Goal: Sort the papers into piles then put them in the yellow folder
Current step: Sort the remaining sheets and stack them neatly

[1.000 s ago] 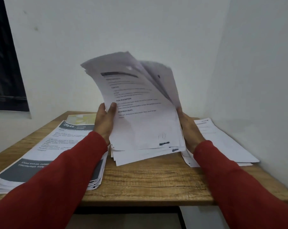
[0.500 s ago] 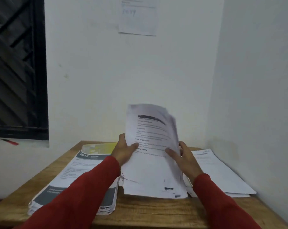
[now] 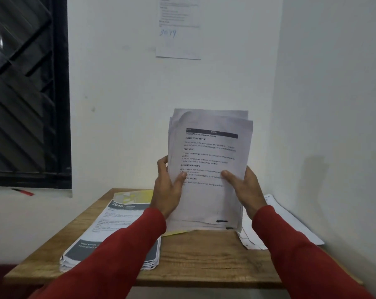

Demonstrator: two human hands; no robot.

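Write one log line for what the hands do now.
left hand holds paper stack | right hand holds it too | stack upright over table

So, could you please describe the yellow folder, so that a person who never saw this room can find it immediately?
Start at the wooden table in the corner. On its left side lies a thick pile of printed sheets with grey bands. The yellow folder lies under that pile, showing at its far end; it is the only yellow thing among white papers.

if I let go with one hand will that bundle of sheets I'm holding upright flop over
Probably. The bundle of sheets looks thin, and its top corners already curl. Its edges are uneven, so loose pages might slide out. Both the left hand and right hand steady it.
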